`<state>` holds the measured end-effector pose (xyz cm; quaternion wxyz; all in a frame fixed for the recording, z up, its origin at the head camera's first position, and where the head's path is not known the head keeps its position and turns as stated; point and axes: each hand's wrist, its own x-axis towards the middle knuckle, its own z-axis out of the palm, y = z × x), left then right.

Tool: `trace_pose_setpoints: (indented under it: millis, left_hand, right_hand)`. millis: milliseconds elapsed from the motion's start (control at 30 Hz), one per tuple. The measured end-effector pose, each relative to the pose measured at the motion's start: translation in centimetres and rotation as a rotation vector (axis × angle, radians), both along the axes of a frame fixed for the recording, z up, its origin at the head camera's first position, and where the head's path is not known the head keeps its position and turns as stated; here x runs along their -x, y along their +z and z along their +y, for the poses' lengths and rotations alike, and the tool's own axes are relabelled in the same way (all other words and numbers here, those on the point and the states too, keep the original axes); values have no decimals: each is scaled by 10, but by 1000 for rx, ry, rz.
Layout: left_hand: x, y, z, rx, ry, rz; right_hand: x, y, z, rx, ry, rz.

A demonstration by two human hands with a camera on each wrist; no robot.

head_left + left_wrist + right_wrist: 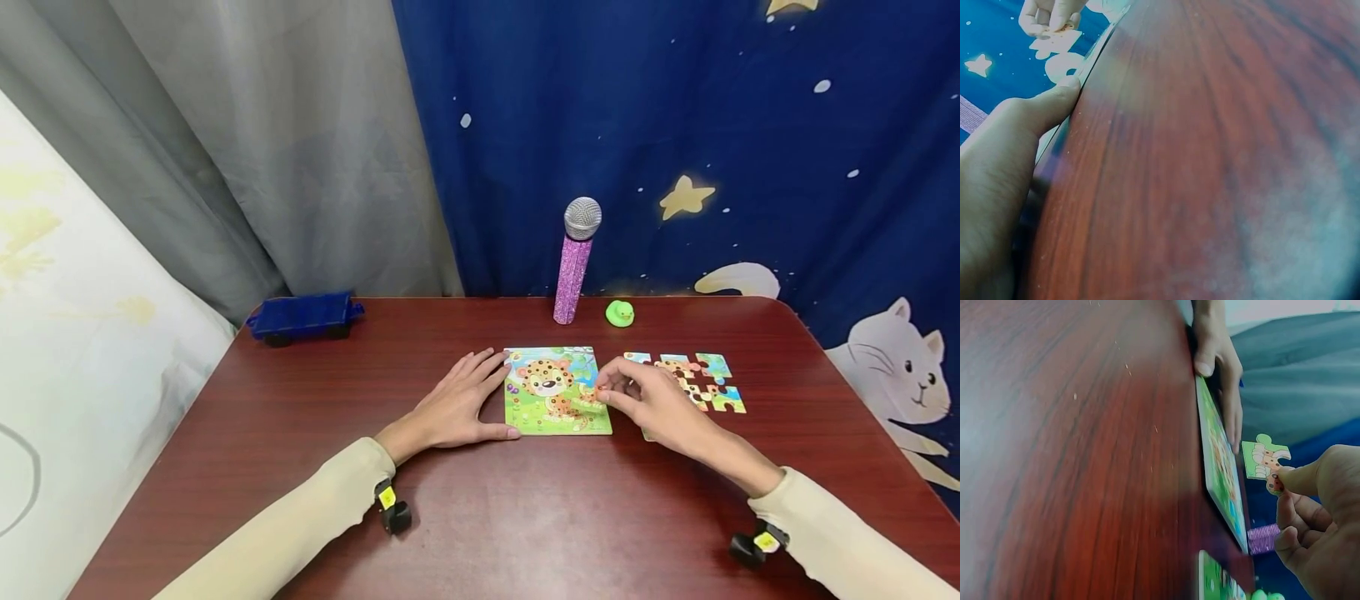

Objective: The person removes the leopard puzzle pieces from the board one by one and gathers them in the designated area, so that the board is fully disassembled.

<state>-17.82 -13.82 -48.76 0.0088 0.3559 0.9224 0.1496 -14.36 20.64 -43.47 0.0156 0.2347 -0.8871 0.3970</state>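
My right hand [660, 404] pinches a jigsaw piece [1263, 459] between thumb and fingertips, raised over the right side of the puzzle board [528, 417]. The piece is green with spotted orange and pale paw-like shapes. A leopard picture in a green meadow covers the square board, which lies flat. At the board's left edge, my left hand [453, 408] rests with fingers extended, its fingertips and thumb touching the edge. Several loose jigsaw pieces [726, 398] lie right of the board, partly hidden behind my right hand.
A purple glittery microphone [573, 271] stands behind the board, with a green toy duck [620, 313] to its right. At the table's back left sits a blue toy wagon [303, 317]. Grey and blue curtains [600, 100] hang along the far edge of the brown table [480, 517].
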Motion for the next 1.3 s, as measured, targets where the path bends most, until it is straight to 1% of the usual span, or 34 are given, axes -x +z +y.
trace_pose_setpoints:
  millis: [133,233,400,567,767,900,1067,1300]
  left_hand:
    - [0,0,-2,3,1,0]
    - [0,-1,-3,3,3,-2]
    - [0,-1,-2,1,5,-12]
    - [1,-2,0,2,2,-2]
    - [1,-1,-1,12,5,1]
    - [2,-2,-1,10,-2,7]
    - [2,-2,-1,4,-7,8]
    - [1,-1,0,12,-1,4]
  right_hand:
    - [0,0,13,1,-47,-6]
    - [-1,-1,22,8,-54,-3]
    - [-3,-3,38,29,-64,36]
    - [-8,-6,54,29,-129,75]
    - [-14,-9,72,37,-177,72]
    - [-16,-11,84,41,-210,89]
    - [-20,-14,99,25,-239,109]
    - [-24,-17,115,-7,-264,101]
